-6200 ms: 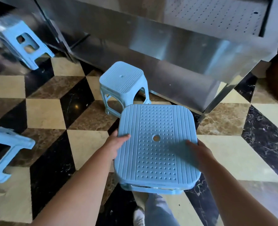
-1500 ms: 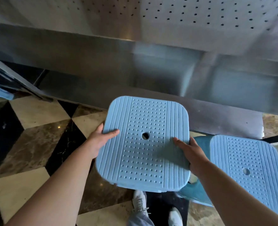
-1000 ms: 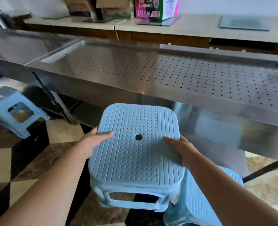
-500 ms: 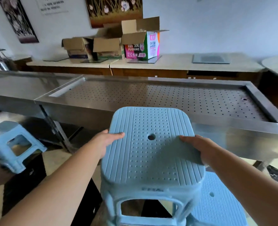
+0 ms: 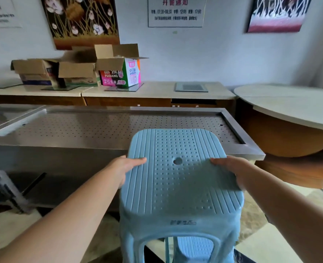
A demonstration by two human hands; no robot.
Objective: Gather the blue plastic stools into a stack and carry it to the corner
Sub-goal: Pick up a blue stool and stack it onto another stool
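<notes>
Blue plastic fills the middle of the view: a stool (image 5: 177, 186) held up off the floor by both hands, its dotted seat with a round centre hole facing upward. The left hand (image 5: 126, 168) is clamped on the seat's left edge, thumb lying across the ribbed top and the fingers hidden under the rim. The right hand (image 5: 230, 168) grips the right edge in the same way, thumb on top, fingers out of sight beneath. Both forearms reach in from the bottom corners.

Through the opening between the held stool's front legs, the seat of a second blue stool (image 5: 194, 247) shows lower down; whether the two touch cannot be told.

Just behind the held stool stands a stainless steel table (image 5: 81, 128) with a perforated top and a raised rim. To the right, a round table top (image 5: 289, 105) with a pale surface and a brown edge sits close to the steel table's corner. Farther back a long counter (image 5: 153, 90) runs along the wall and carries several opened cardboard boxes (image 5: 77, 71), one printed in pink and green (image 5: 122, 74). On the pale wall hang a flower picture (image 5: 81, 19), a framed notice (image 5: 176, 12) and another picture (image 5: 278, 14).
</notes>
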